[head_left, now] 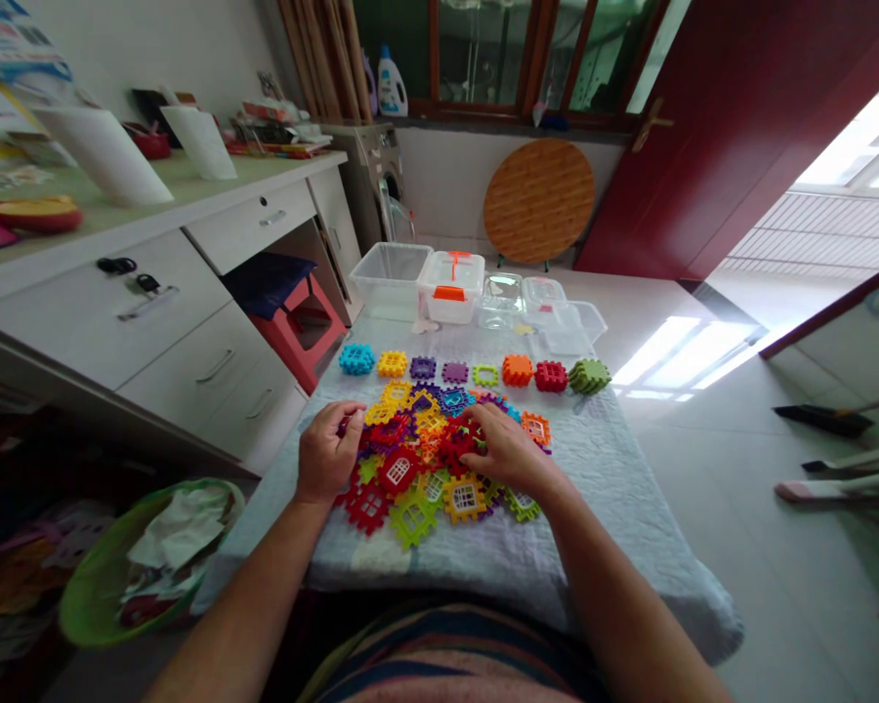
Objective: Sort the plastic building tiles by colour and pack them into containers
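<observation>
Two bare hands work at a cloth-covered desk [615, 488], where notched plastic pieces lie partly arranged by color. Across the middle runs a row of eight single-color groups: a blue stack [356, 358], a yellow stack [393, 364], a dark purple stack [423, 368], a lighter purple group [455, 372], a lime group [484, 375], an orange stack [517, 370], a red stack [551, 376] and a leaning olive-green stack [590, 377]. The larger share lies unsorted in a mixed pile [414, 449] nearer the person, so the arranging appears to be at an early stage. The left hand [327, 454] rests at the pile's left edge, fingers bent close together beside a dark piece; whether they grip it cannot be told. The right hand [509, 449] reaches over the pile's right side, thumb and forefinger parted at red pieces [460, 441]; a firm hold cannot be confirmed. Beyond the row stand an open clear bin [392, 288], an orange-latched box [452, 278] and smaller clear containers [546, 291], with no notched pieces visible inside.
</observation>
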A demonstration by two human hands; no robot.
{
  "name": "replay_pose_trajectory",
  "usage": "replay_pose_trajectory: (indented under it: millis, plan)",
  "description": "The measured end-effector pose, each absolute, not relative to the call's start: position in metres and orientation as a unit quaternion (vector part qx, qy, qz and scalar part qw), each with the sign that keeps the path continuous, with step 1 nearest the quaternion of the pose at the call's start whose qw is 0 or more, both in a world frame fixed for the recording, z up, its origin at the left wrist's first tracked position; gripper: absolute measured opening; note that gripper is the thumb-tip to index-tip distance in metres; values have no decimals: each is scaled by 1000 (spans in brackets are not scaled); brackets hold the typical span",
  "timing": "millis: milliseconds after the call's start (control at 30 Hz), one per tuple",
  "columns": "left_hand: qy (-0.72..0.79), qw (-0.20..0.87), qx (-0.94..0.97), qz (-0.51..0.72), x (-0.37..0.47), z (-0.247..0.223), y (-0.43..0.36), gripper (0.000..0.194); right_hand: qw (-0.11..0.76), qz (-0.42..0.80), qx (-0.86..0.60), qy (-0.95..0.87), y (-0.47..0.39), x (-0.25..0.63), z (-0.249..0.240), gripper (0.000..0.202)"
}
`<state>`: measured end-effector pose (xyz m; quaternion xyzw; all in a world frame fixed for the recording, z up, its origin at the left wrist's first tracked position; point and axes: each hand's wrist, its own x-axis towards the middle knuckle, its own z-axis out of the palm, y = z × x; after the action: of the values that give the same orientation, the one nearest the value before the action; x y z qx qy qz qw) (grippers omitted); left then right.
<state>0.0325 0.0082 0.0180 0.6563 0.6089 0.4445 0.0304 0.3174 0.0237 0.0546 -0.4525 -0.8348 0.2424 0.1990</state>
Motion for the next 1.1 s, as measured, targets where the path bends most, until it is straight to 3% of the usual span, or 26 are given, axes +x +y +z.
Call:
replay_pose_trajectory:
  millis: [200, 467, 600, 733, 867, 1100]
  plan:
    - [613, 28, 668, 421, 34, 19, 8, 25, 208, 236, -465, -827, 24, 312, 47, 54]
    - [626, 37, 665, 406, 36, 21, 7, 24, 284, 330, -512, -741, 29, 321, 58, 53]
    - [618, 31, 672, 406, 35, 20, 8, 24, 326, 307, -553, -703, 32, 328, 55, 48]
    - [613, 26, 677, 405, 34, 18, 8, 24, 310, 225, -574, -723, 33, 336, 51, 45]
    - [612, 27, 679, 405, 34, 18, 8, 23, 288, 220, -525, -770, 31, 349, 56, 45]
    - [615, 29, 683, 394, 34, 18, 8, 24, 155, 250, -468, -833, 30, 357, 61, 55]
